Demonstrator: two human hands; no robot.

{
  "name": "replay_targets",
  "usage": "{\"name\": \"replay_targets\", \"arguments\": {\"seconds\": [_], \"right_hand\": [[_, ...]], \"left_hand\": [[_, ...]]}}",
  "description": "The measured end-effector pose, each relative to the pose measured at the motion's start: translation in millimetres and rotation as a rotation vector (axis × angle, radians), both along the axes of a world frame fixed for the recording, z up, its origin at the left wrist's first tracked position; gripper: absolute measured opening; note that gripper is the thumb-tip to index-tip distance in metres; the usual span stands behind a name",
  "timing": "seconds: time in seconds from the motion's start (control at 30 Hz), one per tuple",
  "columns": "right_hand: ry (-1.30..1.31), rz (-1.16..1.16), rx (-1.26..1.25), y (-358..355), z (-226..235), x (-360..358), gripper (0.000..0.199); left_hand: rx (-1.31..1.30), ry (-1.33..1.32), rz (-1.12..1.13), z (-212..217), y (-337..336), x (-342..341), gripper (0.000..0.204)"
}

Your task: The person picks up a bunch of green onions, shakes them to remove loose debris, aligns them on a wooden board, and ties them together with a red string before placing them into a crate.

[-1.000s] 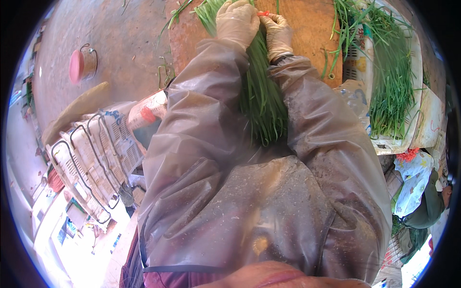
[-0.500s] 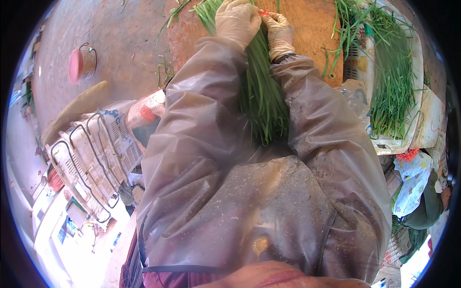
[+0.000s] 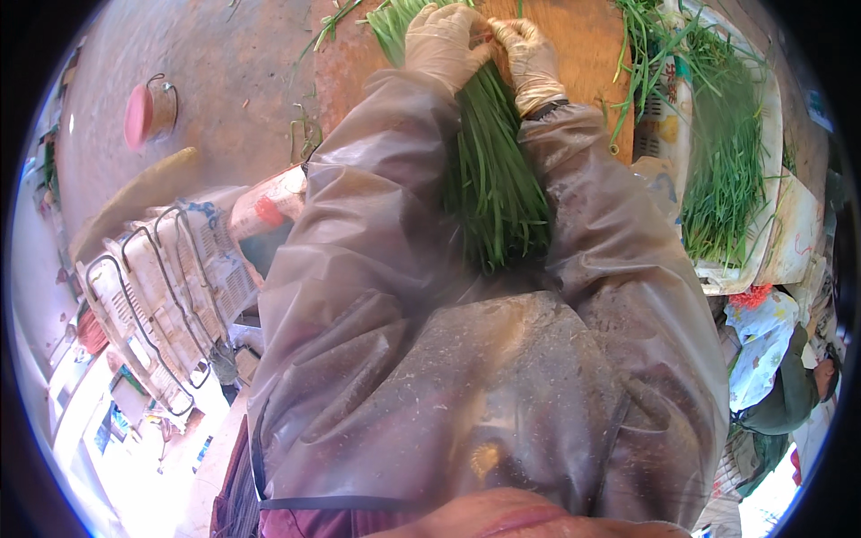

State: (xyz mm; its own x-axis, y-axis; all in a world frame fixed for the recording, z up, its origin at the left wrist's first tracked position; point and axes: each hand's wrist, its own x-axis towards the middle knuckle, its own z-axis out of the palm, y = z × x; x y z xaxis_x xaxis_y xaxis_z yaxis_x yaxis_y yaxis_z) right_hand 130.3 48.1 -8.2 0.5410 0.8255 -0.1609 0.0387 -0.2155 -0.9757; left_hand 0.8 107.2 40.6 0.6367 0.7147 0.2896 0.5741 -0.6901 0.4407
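Note:
A thick bundle of long green chives (image 3: 491, 170) lies on a brown wooden board (image 3: 592, 45) in front of me, its leaf tips pointing back toward my body. My left hand (image 3: 441, 40), in a pale glove, clasps the far end of the bundle from the left. My right hand (image 3: 531, 56), also gloved, pinches the same end from the right, where a small red band shows between the fingers. Both arms wear a translucent plastic raincoat.
A white tray (image 3: 771, 224) with more loose chives (image 3: 726, 170) stands at the right. Stacked white plastic crates (image 3: 161, 296) with wire handles sit at the left. A pink round lid (image 3: 140, 115) lies on the concrete floor. Stray chive leaves (image 3: 309, 134) litter the board's left edge.
Both hands stay at the far end of the bundle; the fingers shift only slightly around the red band. The bundle has not moved.

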Motion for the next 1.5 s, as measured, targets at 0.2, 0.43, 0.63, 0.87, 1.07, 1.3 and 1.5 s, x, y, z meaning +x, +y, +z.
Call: {"name": "replay_targets", "arguments": {"seconds": [0.2,0.43,0.63,0.87,1.07,1.3,1.5], "right_hand": [[-0.259,0.121,0.067,-2,81,-20,0.020],[0.402,-0.005,0.233,8,63,-23,0.011],[0.488,0.084,0.199,10,94,-42,0.013],[0.220,0.246,0.132,27,109,-21,0.015],[0.310,0.268,0.103,35,98,-3,0.016],[-0.313,0.170,0.058,33,86,11,0.033],[-0.539,0.538,-0.317,-49,5,3,0.077]], "left_hand": [[-0.063,0.015,-0.028,-1,10,-12,0.046],[-0.067,-0.205,-0.096,-6,13,-19,0.042],[0.021,-0.228,0.013,-4,-2,-25,0.074],[0.096,-0.389,0.035,21,-21,-37,0.078],[0.054,0.032,-0.209,-9,-80,-38,0.061],[-0.752,-0.912,0.035,-12,-63,-53,0.040],[-1.024,-0.755,0.556,-69,-41,-64,0.046]]}}
